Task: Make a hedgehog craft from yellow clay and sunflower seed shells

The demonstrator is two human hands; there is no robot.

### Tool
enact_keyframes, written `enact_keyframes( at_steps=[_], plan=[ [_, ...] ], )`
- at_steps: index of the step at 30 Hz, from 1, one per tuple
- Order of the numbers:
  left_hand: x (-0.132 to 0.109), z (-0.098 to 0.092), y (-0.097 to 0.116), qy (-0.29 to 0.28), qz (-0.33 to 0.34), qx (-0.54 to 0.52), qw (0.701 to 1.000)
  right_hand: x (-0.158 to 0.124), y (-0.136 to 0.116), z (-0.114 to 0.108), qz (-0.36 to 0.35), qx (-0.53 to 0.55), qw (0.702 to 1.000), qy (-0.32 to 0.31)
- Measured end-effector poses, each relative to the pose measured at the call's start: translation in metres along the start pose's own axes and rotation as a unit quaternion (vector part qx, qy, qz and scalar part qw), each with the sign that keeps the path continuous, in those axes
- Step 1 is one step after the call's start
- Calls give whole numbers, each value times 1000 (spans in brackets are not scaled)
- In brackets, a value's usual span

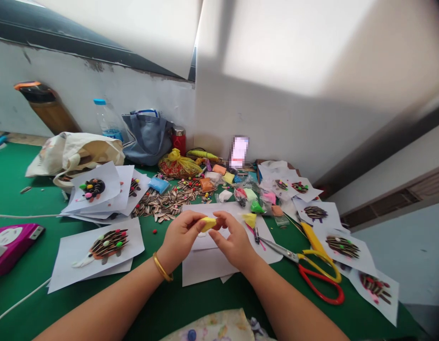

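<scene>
My left hand [183, 237] pinches a small lump of yellow modelling clay [208, 223] between thumb and fingers. At its other end, the curled fingers of my right hand [235, 240] close in and touch the clay. Below both hands lie white sheets of paper [198, 272], partly covered by them. Another yellow clay piece [249, 219] rests just right of my right hand, beside a pink stick and a dark pen-like tool [256, 234]. Large scissors [293, 255] with red and yellow handles lie further right.
Sunflower seeds [165, 201] are heaped beyond my hands, near bagged coloured clay [256, 206]. Papers with seed-and-clay hedgehogs lie left [66, 251] and right [350, 248]. Behind stand a blue bag [148, 137], a red flask [179, 139] and a phone [239, 150]. A magenta device [16, 255] sits far left.
</scene>
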State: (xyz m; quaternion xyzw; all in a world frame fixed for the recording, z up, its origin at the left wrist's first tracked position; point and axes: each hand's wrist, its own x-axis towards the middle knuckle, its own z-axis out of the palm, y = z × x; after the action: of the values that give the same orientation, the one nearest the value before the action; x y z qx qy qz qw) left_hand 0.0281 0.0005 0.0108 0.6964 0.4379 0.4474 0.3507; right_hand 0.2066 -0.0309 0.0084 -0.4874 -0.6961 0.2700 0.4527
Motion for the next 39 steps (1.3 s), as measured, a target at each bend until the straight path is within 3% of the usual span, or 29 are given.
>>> enact_keyframes(
  at_steps=[6, 13, 19, 22, 27, 31, 39],
  plan=[
    [-3, 8, 0, -61, -87, -110, 988, 3, 1, -3, -1, -16, 999, -30],
    [-3, 4, -6, -78, 29, 15, 996, 3, 3, -1, 3, -21, 1000, -22],
    [-2, 5, -8, -64, 29, -28, 997, 6, 4, -4, 58, 122, 988, -75],
    [-3, 8, -3, -69, 35, -12, 997, 9, 5, -6, 52, 83, 988, -120],
    [-3, 6, 2, -105, 14, -10, 994, 8, 5, -6, 23, -40, 994, -104],
    [0, -3, 2, -116, 41, 82, 989, 6, 1, -3, 8, -83, 991, -106],
    [0, -3, 3, -65, 58, 92, 992, 7, 0, -4, 46, 119, 981, -143]
  ],
)
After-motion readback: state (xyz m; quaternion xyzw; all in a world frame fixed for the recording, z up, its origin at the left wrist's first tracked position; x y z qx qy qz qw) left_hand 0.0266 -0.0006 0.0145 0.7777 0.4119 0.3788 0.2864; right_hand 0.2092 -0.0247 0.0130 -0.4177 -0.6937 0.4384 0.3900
